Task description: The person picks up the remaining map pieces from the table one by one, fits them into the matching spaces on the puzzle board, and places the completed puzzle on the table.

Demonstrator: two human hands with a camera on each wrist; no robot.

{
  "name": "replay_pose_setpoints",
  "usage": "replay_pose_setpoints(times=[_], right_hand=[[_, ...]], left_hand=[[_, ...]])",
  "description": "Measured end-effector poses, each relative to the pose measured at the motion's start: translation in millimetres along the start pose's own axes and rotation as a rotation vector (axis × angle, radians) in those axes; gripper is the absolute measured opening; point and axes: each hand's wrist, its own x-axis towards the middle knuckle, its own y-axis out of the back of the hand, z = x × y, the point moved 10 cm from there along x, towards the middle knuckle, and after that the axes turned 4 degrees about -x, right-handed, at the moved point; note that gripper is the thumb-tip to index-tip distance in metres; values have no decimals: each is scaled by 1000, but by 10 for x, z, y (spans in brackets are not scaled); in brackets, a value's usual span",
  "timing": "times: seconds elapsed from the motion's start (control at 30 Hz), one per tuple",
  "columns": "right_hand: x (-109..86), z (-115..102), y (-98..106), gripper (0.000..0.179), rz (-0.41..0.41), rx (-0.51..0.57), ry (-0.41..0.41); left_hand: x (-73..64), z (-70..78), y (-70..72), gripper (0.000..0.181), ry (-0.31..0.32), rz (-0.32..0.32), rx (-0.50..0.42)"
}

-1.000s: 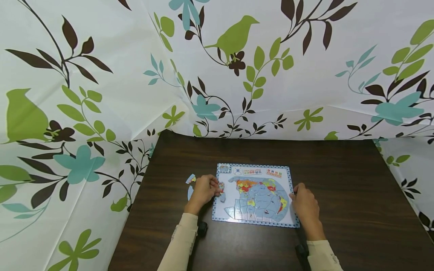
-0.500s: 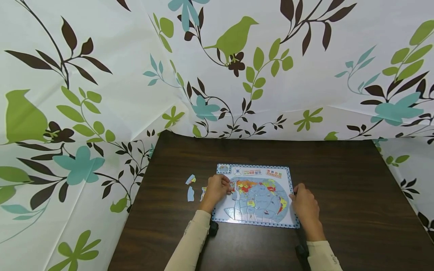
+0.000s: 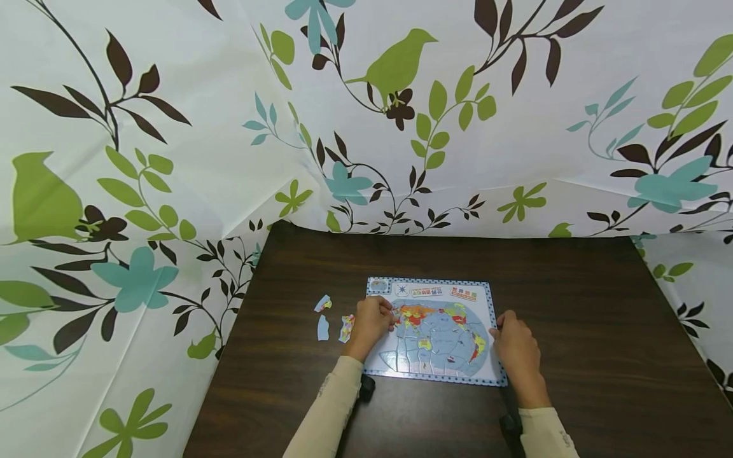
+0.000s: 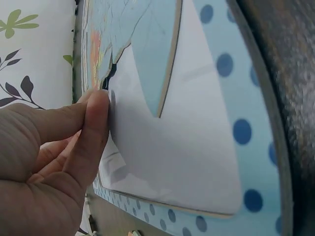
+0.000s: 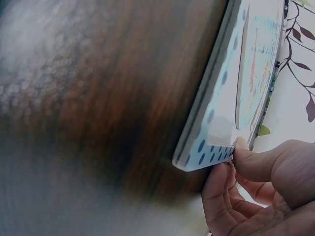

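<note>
A world map jigsaw puzzle [image 3: 441, 337] fills much of a white board [image 3: 494, 360] with a blue dotted border. At the map's left edge my left hand [image 3: 372, 323] pinches a puzzle piece [image 3: 396, 314] between thumb and fingers. That piece is mostly hidden by the fingertips, and in the left wrist view they meet beside a dark gap at the map's edge. My right hand [image 3: 517, 346] grips the board's right edge, thumb on top and fingers curled beside and below, as the right wrist view shows.
Left of the board lie three loose pieces: a blue and yellow one [image 3: 323, 303], a plain blue one [image 3: 323, 327] and a multicoloured one [image 3: 346, 328]. The dark wooden table [image 3: 590, 305] meets a leaf-and-bird patterned cloth [image 3: 504, 152] at the back and sides.
My left hand has carried the piece rightward from the board's left border to the map's left edge, uncovering the loose pieces. The right hand and board have stayed put.
</note>
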Motion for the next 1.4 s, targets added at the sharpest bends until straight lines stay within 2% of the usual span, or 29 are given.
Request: replay_pose_setpoints(times=[0.33, 0.7, 0.93, 1.4], right_hand=[[-10, -2, 7, 28, 3, 3, 0], [-15, -9, 6, 28, 4, 3, 0], [-9, -5, 0, 28, 12, 3, 4], [-15, -16, 8, 26, 18, -1, 7]], left_hand=[[-23, 22, 32, 17, 8, 64, 76], [-40, 9, 31, 16, 55, 129, 157], [-45, 4, 16, 16, 80, 122, 165], [-37, 23, 23, 18, 73, 140, 185]])
